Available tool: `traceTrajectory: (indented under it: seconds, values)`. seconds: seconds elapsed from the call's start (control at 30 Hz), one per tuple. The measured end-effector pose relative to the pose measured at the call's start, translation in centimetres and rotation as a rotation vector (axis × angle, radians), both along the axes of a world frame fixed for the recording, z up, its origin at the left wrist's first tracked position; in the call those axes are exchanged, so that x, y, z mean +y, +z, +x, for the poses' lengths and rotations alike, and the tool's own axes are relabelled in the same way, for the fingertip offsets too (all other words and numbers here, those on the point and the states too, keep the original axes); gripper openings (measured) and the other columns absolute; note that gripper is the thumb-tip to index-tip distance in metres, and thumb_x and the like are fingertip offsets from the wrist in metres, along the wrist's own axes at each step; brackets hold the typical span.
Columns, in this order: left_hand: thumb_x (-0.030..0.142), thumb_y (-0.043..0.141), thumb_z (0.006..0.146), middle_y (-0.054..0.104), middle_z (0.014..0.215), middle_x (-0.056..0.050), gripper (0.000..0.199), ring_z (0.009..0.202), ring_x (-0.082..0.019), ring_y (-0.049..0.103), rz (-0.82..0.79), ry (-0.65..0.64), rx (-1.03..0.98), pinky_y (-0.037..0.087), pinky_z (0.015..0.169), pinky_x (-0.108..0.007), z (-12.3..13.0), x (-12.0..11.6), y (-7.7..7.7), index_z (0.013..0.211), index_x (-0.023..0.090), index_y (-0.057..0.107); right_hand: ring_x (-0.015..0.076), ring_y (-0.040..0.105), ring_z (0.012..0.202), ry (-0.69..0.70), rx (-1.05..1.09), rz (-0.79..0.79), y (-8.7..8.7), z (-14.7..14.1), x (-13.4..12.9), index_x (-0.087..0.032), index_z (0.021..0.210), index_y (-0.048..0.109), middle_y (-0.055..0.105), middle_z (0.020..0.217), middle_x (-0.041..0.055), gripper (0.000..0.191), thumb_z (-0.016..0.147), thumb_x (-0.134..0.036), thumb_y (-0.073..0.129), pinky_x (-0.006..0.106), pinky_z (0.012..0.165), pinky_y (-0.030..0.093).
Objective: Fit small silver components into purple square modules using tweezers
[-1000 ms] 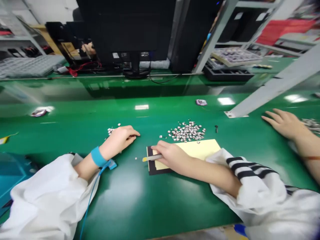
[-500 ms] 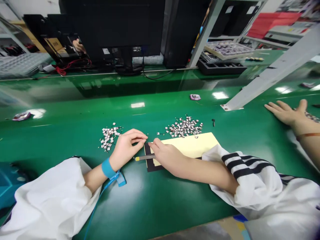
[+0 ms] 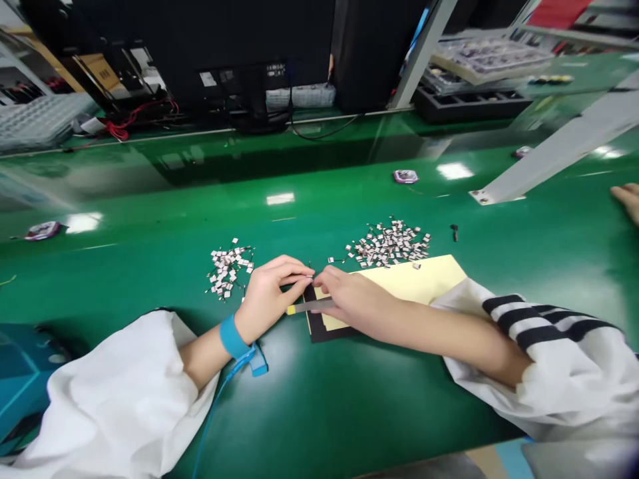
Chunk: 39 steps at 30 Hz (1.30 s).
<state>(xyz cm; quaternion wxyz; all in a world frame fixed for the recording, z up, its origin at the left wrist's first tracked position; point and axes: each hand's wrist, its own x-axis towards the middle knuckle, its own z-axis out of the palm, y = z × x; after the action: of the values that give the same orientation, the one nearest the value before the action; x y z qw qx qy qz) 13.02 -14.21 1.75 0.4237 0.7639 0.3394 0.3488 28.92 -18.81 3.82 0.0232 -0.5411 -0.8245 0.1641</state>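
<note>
My left hand (image 3: 279, 289), with a blue wrist strap (image 3: 234, 338), pinches a tiny part at its fingertips, mostly hidden by the fingers. My right hand (image 3: 349, 296) is closed, its fingertips meeting those of the left. From under its fingers a flat grey strip-like tool (image 3: 312, 305) with a yellow end points left; its exact kind is unclear. Beneath the right hand lies a yellow sheet (image 3: 429, 279) with a black border (image 3: 319, 332). A small pile of white components with dark leads (image 3: 227, 269) is left of my hands, and a larger component pile (image 3: 392, 243) lies behind the sheet.
A slanted white post (image 3: 559, 150) stands on the green table (image 3: 324, 406) at right. Behind are a black monitor (image 3: 249, 40) and stacked trays (image 3: 484, 60). Small purple-rimmed pieces (image 3: 405, 176) lie farther back. Part of another person's hand (image 3: 629, 199) shows at the right edge.
My right fingertips have come up against my left fingertips, where a small gap was before. The view has shifted, and the other person's hand is now mostly out of the picture.
</note>
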Motion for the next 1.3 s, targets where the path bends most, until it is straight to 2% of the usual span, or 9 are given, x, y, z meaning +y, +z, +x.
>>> traceTrajectory:
  seconds: [0.13, 0.2, 0.27, 0.33, 0.47, 0.6, 0.77, 0.97, 1.3]
  values:
    - [0.014, 0.06, 0.073, 0.057, 0.081, -0.003, 0.008, 0.073, -0.008, 0.059, 0.063, 0.04, -0.059, 0.055, 0.071, -0.016, 0.1, -0.1, 0.1, 0.08, 0.013, 0.062, 0.0103, 0.051, 0.059, -0.147, 0.307, 0.019, -0.7, 0.8, 0.8, -0.014, 0.077, 0.058, 0.055, 0.067, -0.0011, 0.004, 0.074, -0.015, 0.061, 0.02, 0.054, 0.035]
    - [0.012, 0.06, 0.072, 0.058, 0.084, -0.002, 0.013, 0.077, -0.008, 0.059, 0.061, 0.064, -0.099, 0.054, 0.075, -0.016, 0.1, -0.3, 0.1, 0.085, 0.014, 0.06, 0.0072, 0.043, 0.048, -0.251, 0.486, 0.002, -0.6, 1.1, 1.2, -0.015, 0.07, 0.059, 0.045, 0.052, -0.0052, 0.005, 0.074, -0.015, 0.057, 0.019, 0.049, 0.03]
    - [0.011, 0.06, 0.072, 0.058, 0.086, -0.002, 0.019, 0.078, -0.009, 0.06, 0.062, 0.093, -0.129, 0.054, 0.075, -0.017, 0.0, -0.6, 0.1, 0.091, 0.014, 0.057, 0.0052, 0.032, 0.041, -0.363, 0.696, -0.078, -0.3, 1.2, 1.4, -0.015, 0.069, 0.059, 0.035, 0.044, -0.0081, 0.01, 0.074, -0.024, 0.057, 0.018, 0.043, 0.024]
    - [0.011, 0.061, 0.072, 0.059, 0.085, -0.002, 0.022, 0.077, -0.009, 0.061, 0.093, 0.105, -0.148, 0.054, 0.075, -0.017, 0.0, -0.9, 0.0, 0.093, 0.015, 0.056, 0.0043, 0.028, 0.039, -0.418, 0.884, -0.184, -0.1, 1.3, 1.5, -0.015, 0.071, 0.06, 0.034, 0.043, -0.0084, 0.015, 0.072, -0.03, 0.058, 0.018, 0.041, 0.02]
    - [0.01, 0.063, 0.07, 0.061, 0.086, -0.002, 0.028, 0.075, -0.009, 0.062, 0.189, 0.107, -0.149, 0.055, 0.072, -0.016, 0.0, -1.2, -0.2, 0.096, 0.015, 0.054, 0.0051, 0.038, 0.047, -0.34, 1.073, -0.286, -0.2, 1.1, 1.5, -0.014, 0.071, 0.06, 0.053, 0.063, -0.0009, 0.017, 0.07, -0.031, 0.06, 0.019, 0.043, 0.024]
    - [0.009, 0.065, 0.068, 0.061, 0.086, -0.001, 0.029, 0.073, -0.008, 0.063, 0.282, 0.122, -0.13, 0.054, 0.07, -0.013, 0.0, -1.2, -0.3, 0.095, 0.015, 0.054, 0.0077, 0.043, 0.054, -0.313, 1.122, -0.307, -0.4, 1.1, 1.4, -0.014, 0.069, 0.058, 0.057, 0.08, 0.0039, 0.015, 0.069, -0.029, 0.059, 0.021, 0.046, 0.029]
    - [0.007, 0.064, 0.069, 0.061, 0.082, 0.0, 0.027, 0.071, -0.006, 0.062, 0.392, 0.124, -0.077, 0.053, 0.069, -0.01, 0.1, -1.3, 0.0, 0.092, 0.014, 0.054, 0.0055, 0.035, 0.049, -0.24, 1.125, -0.292, -0.2, 1.0, 1.5, -0.014, 0.065, 0.056, 0.056, 0.079, 0.0019, 0.01, 0.069, -0.023, 0.058, 0.022, 0.045, 0.027]
    - [0.006, 0.063, 0.068, 0.061, 0.079, 0.0, 0.025, 0.068, -0.005, 0.061, 0.529, 0.133, -0.023, 0.053, 0.068, -0.01, 0.1, -1.4, 0.2, 0.09, 0.014, 0.055, 0.0071, 0.038, 0.051, -0.318, 1.117, -0.336, -0.4, 0.8, 1.4, -0.013, 0.065, 0.058, 0.057, 0.079, 0.0039, 0.011, 0.068, -0.024, 0.059, 0.023, 0.046, 0.026]
    - [0.006, 0.065, 0.068, 0.06, 0.078, 0.001, 0.025, 0.068, -0.005, 0.06, 0.508, 0.122, -0.029, 0.052, 0.067, -0.011, 0.1, -1.4, 0.1, 0.089, 0.015, 0.054, 0.0062, 0.032, 0.048, -0.343, 1.137, -0.304, -0.8, 0.8, 1.1, -0.014, 0.067, 0.058, 0.055, 0.077, 0.0032, 0.011, 0.066, -0.024, 0.06, 0.024, 0.045, 0.022]
